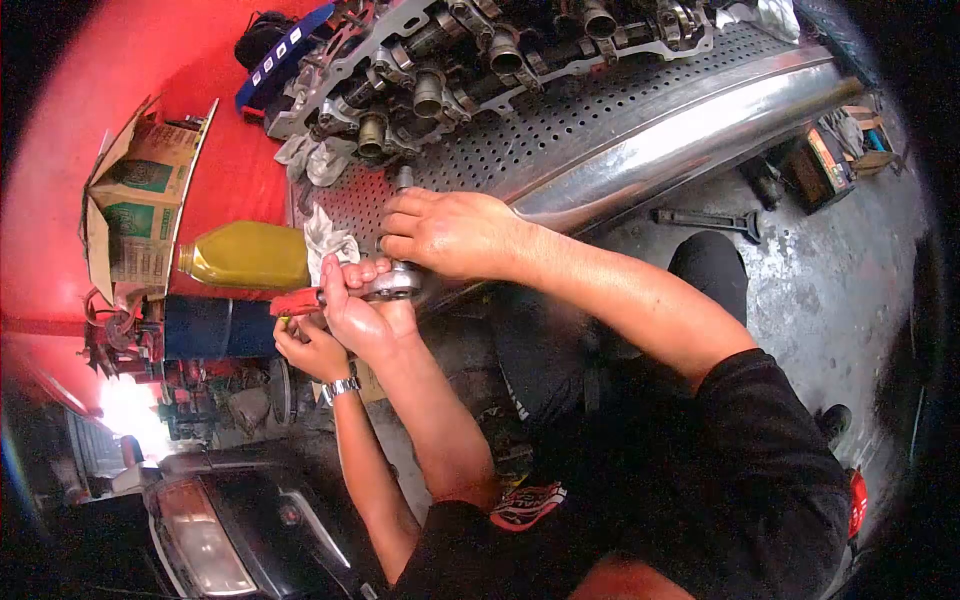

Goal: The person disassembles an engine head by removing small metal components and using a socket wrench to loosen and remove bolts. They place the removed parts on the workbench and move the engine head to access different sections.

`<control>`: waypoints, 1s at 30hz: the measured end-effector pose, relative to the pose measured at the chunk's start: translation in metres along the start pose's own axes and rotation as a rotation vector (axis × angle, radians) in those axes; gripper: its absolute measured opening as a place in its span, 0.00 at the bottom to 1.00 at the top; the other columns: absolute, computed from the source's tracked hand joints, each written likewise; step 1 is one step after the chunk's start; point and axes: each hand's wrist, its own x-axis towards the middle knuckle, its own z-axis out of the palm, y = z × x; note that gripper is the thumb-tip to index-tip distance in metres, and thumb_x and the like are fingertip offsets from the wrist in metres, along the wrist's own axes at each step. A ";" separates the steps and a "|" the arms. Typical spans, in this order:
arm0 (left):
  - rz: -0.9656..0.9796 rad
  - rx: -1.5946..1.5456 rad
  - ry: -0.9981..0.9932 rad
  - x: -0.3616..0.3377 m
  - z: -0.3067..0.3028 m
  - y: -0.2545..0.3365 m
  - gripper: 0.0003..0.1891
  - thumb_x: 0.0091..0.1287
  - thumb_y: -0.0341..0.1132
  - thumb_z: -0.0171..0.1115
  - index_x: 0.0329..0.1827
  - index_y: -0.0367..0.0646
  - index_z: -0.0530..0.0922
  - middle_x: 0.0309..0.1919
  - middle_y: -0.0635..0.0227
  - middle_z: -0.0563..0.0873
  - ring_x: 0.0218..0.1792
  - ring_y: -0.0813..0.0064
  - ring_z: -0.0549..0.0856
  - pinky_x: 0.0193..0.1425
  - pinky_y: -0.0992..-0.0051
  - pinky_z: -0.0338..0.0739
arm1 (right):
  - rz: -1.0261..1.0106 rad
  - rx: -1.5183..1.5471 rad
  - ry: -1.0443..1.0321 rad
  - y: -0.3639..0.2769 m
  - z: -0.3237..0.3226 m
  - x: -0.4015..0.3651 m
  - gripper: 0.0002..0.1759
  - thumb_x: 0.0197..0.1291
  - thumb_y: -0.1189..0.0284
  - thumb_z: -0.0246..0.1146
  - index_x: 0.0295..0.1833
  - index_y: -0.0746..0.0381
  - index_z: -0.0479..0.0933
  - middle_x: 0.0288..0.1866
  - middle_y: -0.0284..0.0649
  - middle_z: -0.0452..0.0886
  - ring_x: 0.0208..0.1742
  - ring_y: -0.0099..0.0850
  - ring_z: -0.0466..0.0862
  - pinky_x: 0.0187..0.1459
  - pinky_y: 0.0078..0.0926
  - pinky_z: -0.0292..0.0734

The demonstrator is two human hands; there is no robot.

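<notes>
My right hand is closed round a metal socket extension, whose end shows above the fingers. Below it, my left hand is palm up, with its fingers curled on the shaft of a red-handled ratchet wrench beside the wrench head. Another person's hand, with a metal watch at the wrist, is at the red handle. Above the hands, an engine cylinder head lies on a perforated metal surface. A white rag is left of my hands.
A bottle of yellow-green liquid lies left, beside an open cardboard box. At the right, a large wrench lies on the floor near a black box. A car headlight shows at the lower left.
</notes>
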 end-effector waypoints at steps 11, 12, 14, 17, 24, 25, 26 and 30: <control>0.269 0.258 -0.058 -0.022 0.022 0.004 0.07 0.77 0.32 0.56 0.51 0.39 0.74 0.20 0.73 0.70 0.22 0.75 0.73 0.31 0.66 0.74 | 0.382 0.198 0.333 -0.001 -0.008 0.011 0.20 0.52 0.72 0.69 0.51 0.65 0.78 0.57 0.51 0.79 0.64 0.49 0.78 0.60 0.42 0.78; 0.285 0.276 -0.050 -0.021 0.020 0.004 0.07 0.77 0.32 0.56 0.51 0.39 0.74 0.20 0.73 0.69 0.22 0.75 0.72 0.32 0.66 0.74 | 0.636 0.251 0.450 -0.005 -0.010 0.015 0.15 0.58 0.69 0.68 0.47 0.66 0.78 0.49 0.54 0.82 0.53 0.53 0.84 0.51 0.47 0.81; 0.311 0.301 -0.025 -0.020 0.017 0.003 0.07 0.77 0.31 0.56 0.52 0.39 0.74 0.20 0.73 0.69 0.22 0.75 0.72 0.32 0.66 0.75 | 0.719 0.129 0.339 0.001 -0.010 0.025 0.13 0.61 0.68 0.68 0.43 0.66 0.78 0.43 0.54 0.84 0.45 0.54 0.86 0.46 0.49 0.82; 0.282 0.279 -0.023 -0.021 0.007 0.002 0.07 0.76 0.30 0.55 0.53 0.40 0.73 0.20 0.72 0.70 0.22 0.74 0.73 0.32 0.66 0.75 | 0.688 -0.047 0.358 0.022 0.013 0.043 0.12 0.64 0.65 0.65 0.37 0.64 0.79 0.34 0.52 0.85 0.36 0.54 0.87 0.40 0.51 0.83; 0.241 0.205 -0.014 -0.025 0.003 0.005 0.09 0.76 0.31 0.56 0.55 0.39 0.72 0.20 0.70 0.70 0.21 0.74 0.73 0.29 0.66 0.75 | 0.814 -0.086 0.399 0.029 0.015 0.057 0.10 0.61 0.67 0.66 0.35 0.63 0.79 0.36 0.50 0.87 0.38 0.51 0.87 0.41 0.50 0.83; 0.246 0.204 -0.016 -0.023 0.004 0.004 0.09 0.76 0.31 0.56 0.55 0.39 0.72 0.20 0.70 0.70 0.20 0.74 0.72 0.29 0.66 0.74 | 0.816 -0.095 0.371 0.029 0.015 0.058 0.10 0.61 0.67 0.66 0.35 0.63 0.79 0.36 0.50 0.87 0.39 0.51 0.87 0.42 0.51 0.83; 0.273 0.161 -0.011 -0.021 0.002 0.002 0.10 0.74 0.30 0.58 0.53 0.36 0.73 0.18 0.67 0.72 0.18 0.71 0.75 0.25 0.65 0.77 | 0.818 -0.104 0.343 0.029 0.015 0.059 0.10 0.61 0.67 0.66 0.36 0.63 0.79 0.37 0.50 0.87 0.40 0.52 0.87 0.42 0.51 0.83; 0.287 0.172 -0.019 -0.020 0.001 0.001 0.10 0.74 0.28 0.56 0.53 0.32 0.72 0.18 0.67 0.72 0.17 0.72 0.75 0.24 0.66 0.78 | 0.839 -0.154 0.317 0.027 0.016 0.066 0.11 0.60 0.66 0.67 0.38 0.63 0.78 0.37 0.51 0.87 0.41 0.52 0.87 0.43 0.51 0.82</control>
